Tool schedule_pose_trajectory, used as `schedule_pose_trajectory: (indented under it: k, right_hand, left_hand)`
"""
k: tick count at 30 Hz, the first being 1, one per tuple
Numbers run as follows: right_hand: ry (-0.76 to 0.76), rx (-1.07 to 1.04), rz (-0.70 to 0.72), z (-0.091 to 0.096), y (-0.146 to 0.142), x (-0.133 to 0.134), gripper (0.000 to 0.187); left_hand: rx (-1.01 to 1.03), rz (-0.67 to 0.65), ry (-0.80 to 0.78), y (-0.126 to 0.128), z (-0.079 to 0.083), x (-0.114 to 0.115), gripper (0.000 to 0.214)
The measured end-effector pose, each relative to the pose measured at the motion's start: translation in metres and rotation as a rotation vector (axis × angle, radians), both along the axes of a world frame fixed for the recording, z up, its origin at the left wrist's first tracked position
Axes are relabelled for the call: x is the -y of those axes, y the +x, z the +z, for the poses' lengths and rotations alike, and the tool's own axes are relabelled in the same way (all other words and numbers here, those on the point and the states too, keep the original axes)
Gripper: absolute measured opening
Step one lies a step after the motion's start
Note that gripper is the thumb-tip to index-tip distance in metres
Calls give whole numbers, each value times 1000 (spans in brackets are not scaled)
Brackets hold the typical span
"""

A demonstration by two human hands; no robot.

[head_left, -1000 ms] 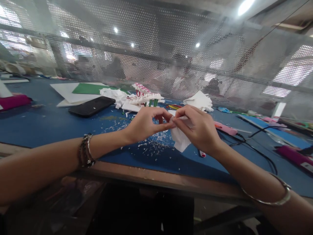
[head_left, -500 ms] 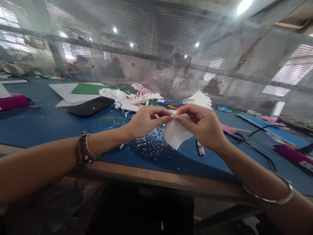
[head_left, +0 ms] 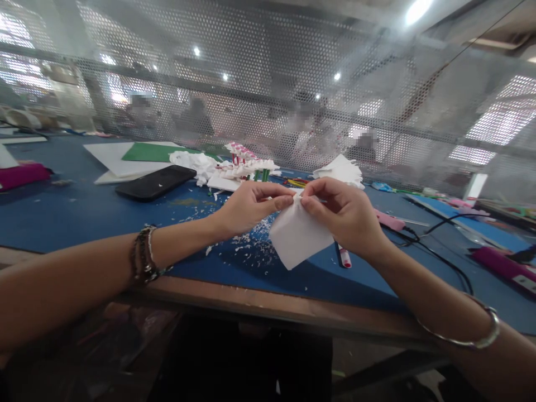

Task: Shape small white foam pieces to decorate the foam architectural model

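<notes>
A small white sheet (head_left: 299,237), paper or thin fabric, hangs from the fingertips of both hands above the blue tabletop. Its upper edge is gathered into a small pinched tip between the fingers. My left hand (head_left: 253,209) pinches that tip from the left, thumb against forefinger. From the right, my right hand (head_left: 345,209) grips the same gathered edge, its fingers curled. White scraps (head_left: 253,245) lie scattered on the table beneath and to the left of the sheet. A white and red marker-like tube (head_left: 345,258) lies below my right hand, partly hidden.
A black phone (head_left: 156,183) lies at the left, near white sheets (head_left: 106,156) and a green sheet (head_left: 146,152). Behind the hands are white pieces with red and green stems (head_left: 247,166) and a white stack (head_left: 340,169). Cables (head_left: 444,254) and a magenta power strip (head_left: 502,271) are at right.
The white sheet has swung down and left and now shows more of its flat face. Both hands stay nearly in place, still pinching its upper edge.
</notes>
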State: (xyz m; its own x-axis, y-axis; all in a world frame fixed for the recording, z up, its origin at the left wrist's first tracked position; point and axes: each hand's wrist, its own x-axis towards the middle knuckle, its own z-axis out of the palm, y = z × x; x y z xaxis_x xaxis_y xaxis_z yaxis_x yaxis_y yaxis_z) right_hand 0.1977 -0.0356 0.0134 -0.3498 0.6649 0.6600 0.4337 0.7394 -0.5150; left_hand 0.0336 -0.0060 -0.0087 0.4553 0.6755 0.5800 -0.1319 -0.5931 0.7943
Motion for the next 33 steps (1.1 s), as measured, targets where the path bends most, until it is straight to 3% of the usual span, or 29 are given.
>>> schedule_pose_trajectory:
  k: [10, 20, 27, 33]
  right_hand:
    - [157, 36, -57, -6, -4, -2, 4]
    - [241, 27, -82, -8, -3, -1, 4]
    - [248, 64, -102, -7, -3, 0, 6]
    - [139, 15, -81, -4, 0, -1, 6]
  left_hand:
    - [23, 110, 19, 5, -2, 3, 17]
    - [-57, 280, 292, 3, 0, 9, 14]
    - [-107, 341, 315, 2, 1, 10, 14]
    - [-91, 289, 198, 1, 3, 5, 16]
